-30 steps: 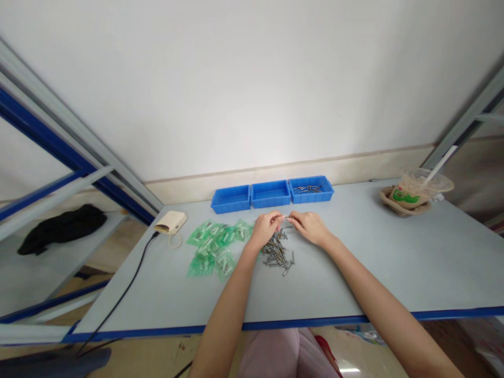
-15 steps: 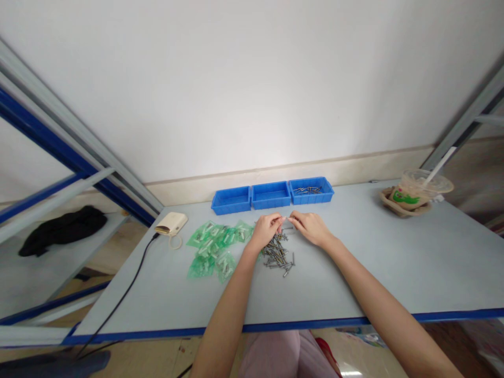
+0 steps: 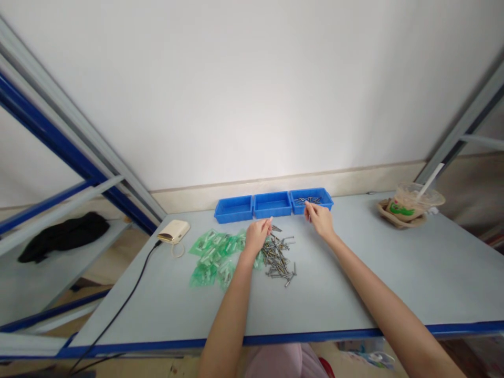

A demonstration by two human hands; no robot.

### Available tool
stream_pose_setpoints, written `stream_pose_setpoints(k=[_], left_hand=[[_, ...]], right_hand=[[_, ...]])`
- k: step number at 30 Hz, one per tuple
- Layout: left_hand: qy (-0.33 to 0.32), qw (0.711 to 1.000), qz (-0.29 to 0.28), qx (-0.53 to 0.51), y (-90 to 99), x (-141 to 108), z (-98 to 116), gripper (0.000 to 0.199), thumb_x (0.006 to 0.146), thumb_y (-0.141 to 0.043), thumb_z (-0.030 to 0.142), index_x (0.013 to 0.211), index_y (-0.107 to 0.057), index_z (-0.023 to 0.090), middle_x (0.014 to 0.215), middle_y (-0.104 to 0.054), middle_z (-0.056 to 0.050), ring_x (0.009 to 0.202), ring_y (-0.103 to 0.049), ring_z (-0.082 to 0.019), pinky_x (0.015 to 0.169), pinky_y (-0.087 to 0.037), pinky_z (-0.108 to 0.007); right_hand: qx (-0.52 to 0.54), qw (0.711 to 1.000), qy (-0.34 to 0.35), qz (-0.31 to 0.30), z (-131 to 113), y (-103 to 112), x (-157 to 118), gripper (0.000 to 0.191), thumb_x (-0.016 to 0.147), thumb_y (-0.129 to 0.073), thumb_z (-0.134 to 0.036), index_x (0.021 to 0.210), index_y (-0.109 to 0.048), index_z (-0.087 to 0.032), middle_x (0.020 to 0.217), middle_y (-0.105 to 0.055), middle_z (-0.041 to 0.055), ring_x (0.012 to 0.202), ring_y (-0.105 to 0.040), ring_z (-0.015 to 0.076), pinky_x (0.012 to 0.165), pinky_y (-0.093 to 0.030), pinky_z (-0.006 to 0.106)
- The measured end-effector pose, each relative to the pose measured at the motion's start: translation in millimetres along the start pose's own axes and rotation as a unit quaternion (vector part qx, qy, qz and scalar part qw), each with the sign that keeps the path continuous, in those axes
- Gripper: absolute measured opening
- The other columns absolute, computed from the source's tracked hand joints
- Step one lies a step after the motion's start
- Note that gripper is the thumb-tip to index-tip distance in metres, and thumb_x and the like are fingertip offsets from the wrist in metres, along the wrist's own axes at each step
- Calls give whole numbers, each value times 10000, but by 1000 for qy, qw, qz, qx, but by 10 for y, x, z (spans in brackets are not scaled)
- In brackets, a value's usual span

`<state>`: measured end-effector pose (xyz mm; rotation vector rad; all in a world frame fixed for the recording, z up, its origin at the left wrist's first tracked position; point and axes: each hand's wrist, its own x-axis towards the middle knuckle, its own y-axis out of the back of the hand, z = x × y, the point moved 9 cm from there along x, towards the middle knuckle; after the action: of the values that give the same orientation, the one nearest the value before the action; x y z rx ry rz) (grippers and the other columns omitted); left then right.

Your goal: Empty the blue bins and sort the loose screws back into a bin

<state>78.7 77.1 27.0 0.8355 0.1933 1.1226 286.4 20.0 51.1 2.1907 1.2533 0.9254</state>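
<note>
My left hand [image 3: 258, 234] is closed just above the upper left side of a pile of metal screws [image 3: 275, 257]; what its fingers pinch is too small to make out. My right hand [image 3: 318, 216] is closed at the front edge of the right blue bin [image 3: 325, 198], which holds some screws [image 3: 309, 200]. Its fingertips are pressed together, and anything between them is hidden. Left of the pile lie green plastic bags [image 3: 214, 253] with small parts inside, partly behind my left forearm.
The middle blue bin [image 3: 272, 212] and left blue bin [image 3: 233, 217] stand against the wall. A cream device [image 3: 174, 230] with a black cable [image 3: 136, 286] lies at left. At right a plastic cup [image 3: 413, 202] sits in a cardboard holder [image 3: 399, 222].
My hands have parted. The right one has moved up and right to the right bin; the left one has shifted slightly left and down. The view has also shifted a little.
</note>
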Motion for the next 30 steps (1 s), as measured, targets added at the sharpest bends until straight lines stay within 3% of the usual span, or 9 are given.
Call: stream_pose_setpoints(k=[4, 8, 9, 11, 14, 18, 23, 30], left_hand=[[-21, 999, -15, 30, -34, -24, 70, 506, 898, -300, 475, 636, -598, 161, 570, -605, -4, 574, -554, -118, 597, -380, -213], [-34, 998, -7, 49, -17, -44, 154, 486, 908, -307, 443, 637, -597, 161, 569, -605, -4, 571, -549, -116, 591, -361, -212], [-38, 998, -6, 50, -13, -44, 169, 484, 911, -307, 436, 639, -597, 161, 569, -604, -3, 570, -547, -115, 593, -358, -212], [-44, 998, -9, 52, -20, -43, 187, 484, 916, -303, 426, 638, -596, 160, 566, -601, -4, 567, -543, -114, 592, -352, -210], [-48, 997, -15, 66, -44, -49, 187, 485, 919, -305, 422, 628, -591, 160, 557, -589, -4, 559, -536, -112, 583, -341, -206], [-50, 995, -21, 89, -79, -68, 195, 481, 926, -303, 411, 624, -583, 163, 570, -598, -9, 567, -536, -112, 588, -332, -205], [-66, 987, -43, 138, -165, -86, 275, 458, 926, -314, 401, 646, -593, 170, 645, -635, -31, 604, -554, -128, 588, -315, -219], [-81, 982, -59, 159, -190, -112, 338, 423, 899, -363, 457, 695, -607, 178, 668, -625, -23, 606, -535, -129, 577, -316, -227]], right_hand=[[-147, 988, -17, 48, 129, 255, 332, 459, 915, -320, -461, 763, -641, -171, 801, -652, 78, 756, -565, 189, 653, -345, 257], [-230, 966, 64, 96, -140, 344, 226, 339, 907, -394, -393, 901, -624, -144, 915, -612, 123, 856, -535, 217, 709, -353, 287], [-210, 970, 95, 73, -238, 261, 138, 322, 919, -376, -363, 899, -619, -153, 890, -612, 102, 829, -537, 199, 706, -356, 279], [-141, 973, 178, -37, -463, -49, -96, 277, 919, -391, -342, 899, -616, -181, 852, -613, 54, 798, -539, 166, 704, -363, 256], [-100, 942, 271, -168, -698, -494, -475, 188, 873, -499, -352, 882, -640, -226, 930, -602, 31, 907, -518, 172, 790, -354, 275], [-141, 948, 218, -182, -563, -732, -571, 103, 836, -569, -281, 866, -647, -221, 948, -600, 37, 948, -500, 186, 782, -339, 290], [-154, 963, 158, -156, -369, -710, -528, 112, 830, -577, -298, 836, -648, -211, 908, -617, 43, 920, -508, 198, 753, -340, 291], [-165, 962, 160, -148, -370, -696, -527, 124, 841, -560, -297, 826, -635, -199, 921, -625, 50, 932, -511, 207, 752, -332, 294]])
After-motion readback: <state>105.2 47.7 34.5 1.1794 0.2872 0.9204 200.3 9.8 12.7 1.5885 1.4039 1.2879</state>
